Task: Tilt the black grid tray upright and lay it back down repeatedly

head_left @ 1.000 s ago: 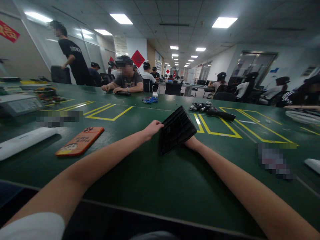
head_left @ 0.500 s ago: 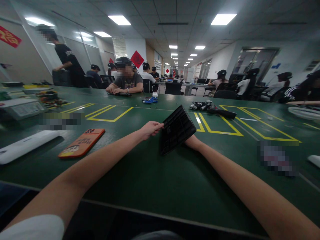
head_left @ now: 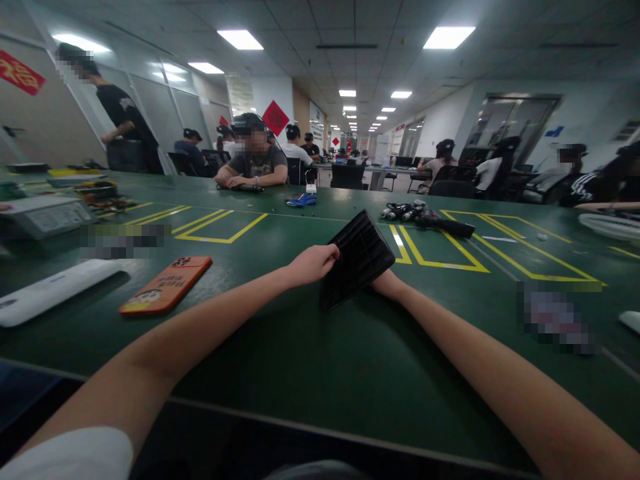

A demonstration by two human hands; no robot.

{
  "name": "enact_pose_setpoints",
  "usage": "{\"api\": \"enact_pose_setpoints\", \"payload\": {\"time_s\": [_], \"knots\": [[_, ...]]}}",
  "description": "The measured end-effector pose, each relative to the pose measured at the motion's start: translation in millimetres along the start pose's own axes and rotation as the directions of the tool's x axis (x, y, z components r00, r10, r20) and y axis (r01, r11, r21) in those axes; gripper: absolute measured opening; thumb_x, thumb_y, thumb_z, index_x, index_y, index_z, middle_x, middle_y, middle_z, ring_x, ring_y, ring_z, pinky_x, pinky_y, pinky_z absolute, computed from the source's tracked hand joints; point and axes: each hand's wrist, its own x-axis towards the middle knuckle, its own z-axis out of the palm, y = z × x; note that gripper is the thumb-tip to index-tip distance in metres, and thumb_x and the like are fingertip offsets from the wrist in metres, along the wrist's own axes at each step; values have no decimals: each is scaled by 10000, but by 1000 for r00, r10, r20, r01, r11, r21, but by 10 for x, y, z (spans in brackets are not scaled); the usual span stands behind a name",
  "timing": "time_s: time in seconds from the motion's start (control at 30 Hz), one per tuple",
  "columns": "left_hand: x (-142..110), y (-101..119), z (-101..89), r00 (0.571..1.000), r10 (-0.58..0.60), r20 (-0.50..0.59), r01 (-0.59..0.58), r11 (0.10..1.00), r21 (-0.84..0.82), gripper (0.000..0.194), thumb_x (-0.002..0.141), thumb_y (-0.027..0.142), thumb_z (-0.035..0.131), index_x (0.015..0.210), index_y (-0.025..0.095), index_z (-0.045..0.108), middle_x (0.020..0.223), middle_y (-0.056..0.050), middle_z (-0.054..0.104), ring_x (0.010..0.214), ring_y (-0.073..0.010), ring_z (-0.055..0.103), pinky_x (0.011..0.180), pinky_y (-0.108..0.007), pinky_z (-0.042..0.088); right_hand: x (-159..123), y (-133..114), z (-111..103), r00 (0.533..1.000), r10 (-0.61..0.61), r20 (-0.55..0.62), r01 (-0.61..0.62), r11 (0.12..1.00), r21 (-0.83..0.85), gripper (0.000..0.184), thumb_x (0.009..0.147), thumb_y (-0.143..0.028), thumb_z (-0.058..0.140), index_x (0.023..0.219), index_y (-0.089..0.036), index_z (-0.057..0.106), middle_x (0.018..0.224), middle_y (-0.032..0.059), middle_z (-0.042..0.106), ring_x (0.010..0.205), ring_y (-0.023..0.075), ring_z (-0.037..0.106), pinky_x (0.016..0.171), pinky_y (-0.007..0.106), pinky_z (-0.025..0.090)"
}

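So a tilted black panel (head_left: 357,259) is being pinched along its left edge by the left hand (head_left: 315,263), with the right hand (head_left: 388,285)'s fingers being hidden behind, can't tell how they sit.

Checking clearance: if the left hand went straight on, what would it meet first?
The black panel; the left hand overlaps its edge in view, though depth leaves actual contact unclear.

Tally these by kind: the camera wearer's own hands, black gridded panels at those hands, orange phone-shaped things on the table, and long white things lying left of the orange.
Own hands: 2 (left hand, right hand)
Black gridded panel: 1
Orange phone-shaped thing: 1
Long white thing: 1
Total: 5
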Motion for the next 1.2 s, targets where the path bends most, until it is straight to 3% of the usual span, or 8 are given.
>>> {"api": "enact_pose_setpoints", "payload": {"time_s": [0.17, 0.33, 0.47, 0.57, 0.7, 0.87, 1.0, 1.2], "knots": [[-21, 65, -34, 994, 100, 49, -110, 953, 281, 234, 826, 110, 385, 962, 123, 575, 903, -110, 643, 849, -217, 607, 741, -325, 459, -8, -8, -3, 1000, 7, 29, -7, 1000, -18, 255, 766, -163, 581, 996, -172, 692, 1080, 80, 694, 1098, 281, 578, 1006, 489, 410], [-23, 12, -15, 982, 182, 49, -189, 961, 202, 243, 850, 121, 386, 1033, 118, 546, 971, -120, 632, 908, -208, 591, 792, -325, 449, -16, -38, -19, 999, 32, 11, -32, 999, -10, 280, 771, -169, 574, 1028, -173, 686, 1158, 95, 661, 1169, 298, 533, 1032, 497, 381], [32, -86, 41, 999, 31, -28, -33, 993, -113, 140, 850, 191, 460, 942, 141, 553, 823, -51, 631, 745, -151, 587, 690, -264, 440, -14, -78, -29, 1000, 14, 24, -14, 1000, -4, 293, 784, -206, 576, 1058, -189, 677, 1190, 79, 648, 1180, 287, 526, 1045, 483, 374], [70, -110, 79, 995, -95, 6, 94, 965, -246, 157, 853, 282, 487, 784, 155, 549, 654, 1, 580, 616, -126, 543, 607, -238, 401, -18, -87, -25, 1000, 2, 16, -2, 1000, 7, 312, 791, -234, 581, 1089, -193, 663, 1218, 76, 633, 1198, 280, 514, 1054, 474, 367], [66, -59, 84, 990, -142, 3, 141, 978, -153, 283, 889, 374, 419, 743, 165, 542, 649, -7, 564, 624, -145, 529, 599, -254, 372, -22, -41, -8, 1000, -5, 17, 5, 1000, 3, 302, 800, -240, 565, 1078, -183, 669, 1181, 87, 652, 1210, 286, 503, 1061, 487, 352], [57, -13, 60, 995, -92, 34, 94, 994, -53, 176, 890, 300, 414, 897, 174, 537, 780, -29, 601, 715, -165, 553, 641, -267, 384, -18, -5, 0, 1000, -10, 8, 10, 1000, -13, 280, 804, -246, 554, 1042, -177, 684, 1172, 96, 655, 1228, 296, 486, 1062, 494, 348], [87, -12, 95, 989, -143, 20, 143, 990, 22, 347, 928, 385, 312, 752, 179, 529, 703, -33, 571, 665, -171, 543, 613, -276, 375, -19, -22, -12, 1000, -15, 21, 15, 1000, -9, 298, 805, -220, 548, 1073, -174, 671, 1160, 96, 661, 1262, 294, 449, 1079, 491, 326], [93, -19, 116, 987, -158, -19, 157, 987, -34, 290, 904, 353, 370, 742, 172, 528, 689, -28, 556, 669, -167, 534, 620, -278, 384, -15, -12, -9, 1000, 8, 8, -8, 999, -43, 344, 773, -172, 575, 1109, -162, 649, 1241, 104, 613, 1249, 299, 460, 1074, 491, 331]]}}
